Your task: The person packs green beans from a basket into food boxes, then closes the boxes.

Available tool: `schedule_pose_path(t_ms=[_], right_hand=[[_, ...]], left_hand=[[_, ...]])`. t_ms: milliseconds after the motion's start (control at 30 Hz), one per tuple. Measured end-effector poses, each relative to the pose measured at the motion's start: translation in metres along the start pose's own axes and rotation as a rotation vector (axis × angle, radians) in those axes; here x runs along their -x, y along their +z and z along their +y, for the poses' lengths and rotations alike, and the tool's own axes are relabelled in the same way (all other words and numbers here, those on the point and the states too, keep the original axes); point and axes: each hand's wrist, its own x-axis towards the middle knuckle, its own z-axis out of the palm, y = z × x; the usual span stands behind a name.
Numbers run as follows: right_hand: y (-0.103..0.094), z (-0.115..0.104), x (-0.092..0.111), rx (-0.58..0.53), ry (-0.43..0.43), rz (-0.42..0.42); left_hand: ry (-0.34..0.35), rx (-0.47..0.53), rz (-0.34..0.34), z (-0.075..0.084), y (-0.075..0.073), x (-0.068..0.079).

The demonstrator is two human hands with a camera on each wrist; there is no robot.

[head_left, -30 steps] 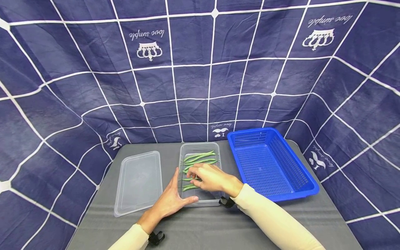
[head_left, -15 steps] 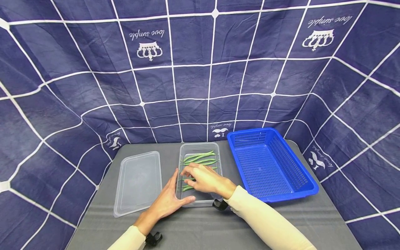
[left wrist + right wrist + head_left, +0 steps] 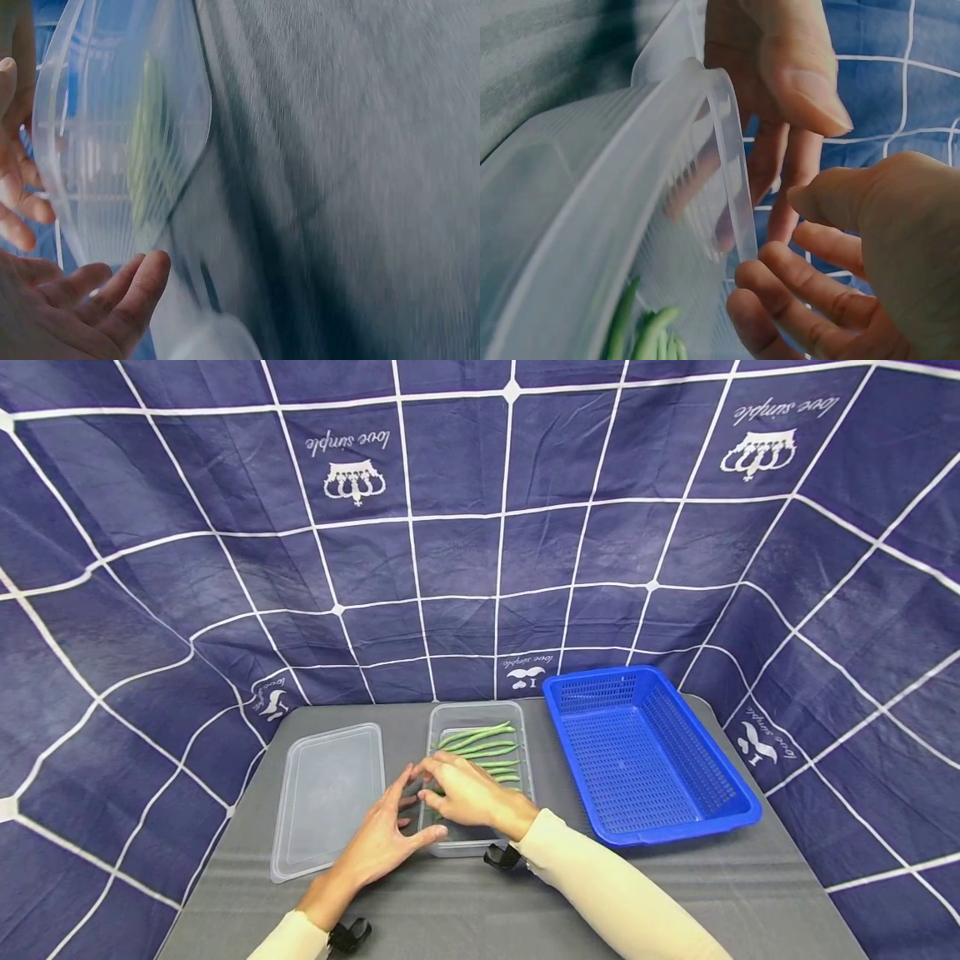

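Several green beans [image 3: 491, 749] lie crosswise in a clear plastic container [image 3: 461, 852] on the grey table. My left hand [image 3: 375, 846] is beside the container's left wall, fingers extended and apart from the wall in the left wrist view. Over the container's left edge is my right hand [image 3: 467, 791], its fingers loosely bent. In the right wrist view nothing shows between the right fingers [image 3: 829, 281], and the left thumb [image 3: 806, 97] is close by. The right hand and forearm hide some of the beans in the head view.
A translucent lid [image 3: 330, 802] lies flat on the table to the left of the container. To the right stands a blue perforated basket [image 3: 626, 760]. Blue cloth [image 3: 457, 560] with white lines hangs behind and along both sides.
Both hands have moved left; the right hand has gone from above the beans to the container's left edge. The left hand has come away from the container's wall.
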Motion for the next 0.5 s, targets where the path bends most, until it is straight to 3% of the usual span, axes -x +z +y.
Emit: schedule_pose_path(t_ms=[500], right_hand=[[0.019, -0.015, -0.027, -0.015, 0.036, 0.032]], left_hand=[[-0.022, -0.078, 0.176, -0.025, -0.048, 0.007]])
